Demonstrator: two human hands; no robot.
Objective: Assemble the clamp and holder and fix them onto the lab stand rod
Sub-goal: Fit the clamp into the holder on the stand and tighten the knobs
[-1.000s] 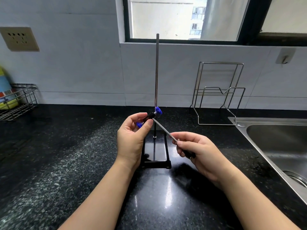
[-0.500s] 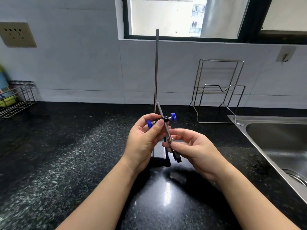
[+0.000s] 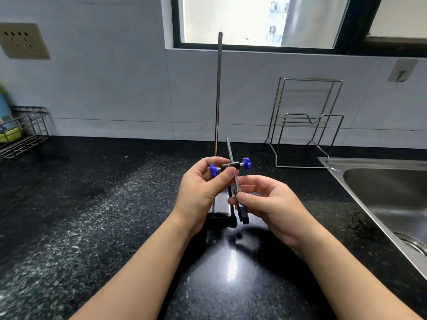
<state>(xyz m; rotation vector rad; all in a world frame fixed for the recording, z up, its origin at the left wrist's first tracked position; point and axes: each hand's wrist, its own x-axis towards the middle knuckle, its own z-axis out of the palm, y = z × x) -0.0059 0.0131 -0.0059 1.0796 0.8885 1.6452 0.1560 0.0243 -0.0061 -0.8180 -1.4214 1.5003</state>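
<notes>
The black table (image 3: 97,227) carries all items and offers broad open surface to the left and in front of the person; to the right it is bounded by the steel sink (image 3: 381,192), whose raised rim marks an edge to be avoided when parts are set down. A wire rack (image 3: 305,121) stands against the wall near the sink, well apart from the work. A wire basket (image 3: 25,135) is seen at the far left edge.

The lab stand rod (image 3: 218,88) stands upright near the centre, its free upper end unobstructed, so that a holder can be judged to pass over it from above. Its black base (image 3: 221,219) rests on the table, largely hidden behind the hands.

The left hand (image 3: 201,192) is closed in a pinch on the black holder (image 3: 228,166), thumb in front and fingers behind, so that the body is kept level and both blue knobs (image 3: 246,163) remain accessible. The clamp shaft (image 3: 232,162) is passed through the holder, tilted slightly from upright, just beside the stand rod; contact between them cannot be determined.

The right hand (image 3: 268,204) is pinched on the lower part of the clamp (image 3: 239,192), at the small knurled collar, with the black clamp end projecting below the fingers. This grip is judged to serve for sliding or turning the shaft to position before a knob is tightened. The assembly is held in the air above the base and is not yet fixed on the rod.
</notes>
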